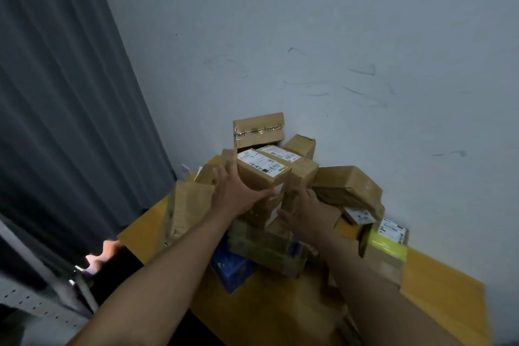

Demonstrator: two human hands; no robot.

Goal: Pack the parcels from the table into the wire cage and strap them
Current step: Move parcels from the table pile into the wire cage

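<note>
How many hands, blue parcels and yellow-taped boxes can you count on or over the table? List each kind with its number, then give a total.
Hands: 2 (left hand, right hand)
Blue parcels: 1
Yellow-taped boxes: 1
Total: 4
</note>
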